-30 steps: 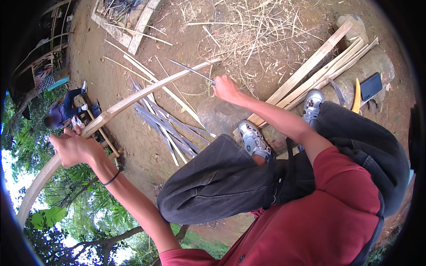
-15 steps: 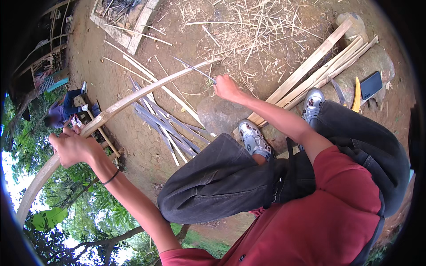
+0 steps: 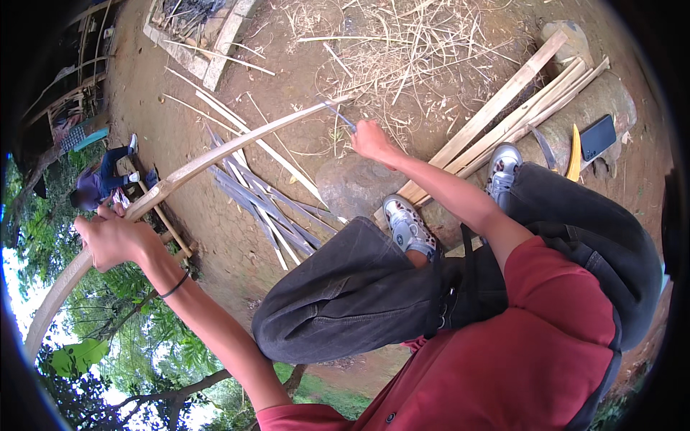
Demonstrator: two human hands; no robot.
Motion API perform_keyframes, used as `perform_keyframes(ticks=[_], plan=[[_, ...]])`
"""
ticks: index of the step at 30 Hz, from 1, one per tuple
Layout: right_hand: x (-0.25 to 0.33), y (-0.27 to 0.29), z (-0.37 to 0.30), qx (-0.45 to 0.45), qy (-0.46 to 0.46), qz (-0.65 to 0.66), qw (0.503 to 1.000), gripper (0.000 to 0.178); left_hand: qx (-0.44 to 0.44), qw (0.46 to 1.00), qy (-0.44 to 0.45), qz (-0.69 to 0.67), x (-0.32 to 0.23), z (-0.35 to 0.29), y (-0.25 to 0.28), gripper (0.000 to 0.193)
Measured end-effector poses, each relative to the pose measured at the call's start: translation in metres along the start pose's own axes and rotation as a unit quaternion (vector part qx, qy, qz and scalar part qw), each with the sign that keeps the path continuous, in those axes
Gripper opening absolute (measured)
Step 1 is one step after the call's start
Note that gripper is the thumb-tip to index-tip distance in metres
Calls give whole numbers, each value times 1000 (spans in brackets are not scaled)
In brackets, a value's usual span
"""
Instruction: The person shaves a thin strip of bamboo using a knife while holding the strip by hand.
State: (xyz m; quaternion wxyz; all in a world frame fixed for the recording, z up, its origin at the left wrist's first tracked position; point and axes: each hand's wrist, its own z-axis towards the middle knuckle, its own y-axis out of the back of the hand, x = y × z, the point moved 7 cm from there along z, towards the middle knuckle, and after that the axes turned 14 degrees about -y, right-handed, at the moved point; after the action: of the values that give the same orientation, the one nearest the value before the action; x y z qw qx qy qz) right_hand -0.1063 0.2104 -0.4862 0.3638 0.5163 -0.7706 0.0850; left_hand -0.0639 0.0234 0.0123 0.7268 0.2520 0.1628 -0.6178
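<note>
A long, pale bamboo strip (image 3: 223, 152) runs from the lower left edge up to the middle of the view. My left hand (image 3: 111, 241) is closed around it partway along, a dark band on that wrist. In my right hand (image 3: 375, 141) is a knife (image 3: 339, 116), gripped by its handle, which my fingers mostly hide. Its thin blade lies across the strip near the far end; whether it cuts into the surface I cannot tell. Just beyond that end lies a heap of thin shavings (image 3: 410, 61).
Grey and pale strips (image 3: 266, 201) lie on the dirt left of a stone (image 3: 359, 188). Bamboo slats (image 3: 496, 108) lean across rocks at right, near a phone (image 3: 598, 138), a curved blade (image 3: 544, 149) and a yellow curved sheath-like piece (image 3: 574, 154). Another person (image 3: 108, 176) sits far left.
My right hand has shifted slightly right, and the knife with it; the blade now appears shorter and crosses the strip at another angle. My left hand keeps its hold, slightly further left.
</note>
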Motion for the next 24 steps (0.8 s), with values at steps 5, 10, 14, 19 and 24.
perform_keyframes(ticks=[5,10,14,19,24], plan=[[-42,-20,27,-46,-52,-40,997,20,1,1000,-2,5,-3,0,-8,36],[-31,-12,40,-71,-81,-13,994,23,-25,999,15,20,6,2,-1,29],[36,-7,-22,31,-18,13,999,19,36,990,-38,131,22,15,17,25],[30,-19,-20,1,28,-10,1000,16,44,991,-11,128,20,9,12,25],[-35,0,24,-179,15,-55,982,18,22,985,-49,164,33,22,22,21]])
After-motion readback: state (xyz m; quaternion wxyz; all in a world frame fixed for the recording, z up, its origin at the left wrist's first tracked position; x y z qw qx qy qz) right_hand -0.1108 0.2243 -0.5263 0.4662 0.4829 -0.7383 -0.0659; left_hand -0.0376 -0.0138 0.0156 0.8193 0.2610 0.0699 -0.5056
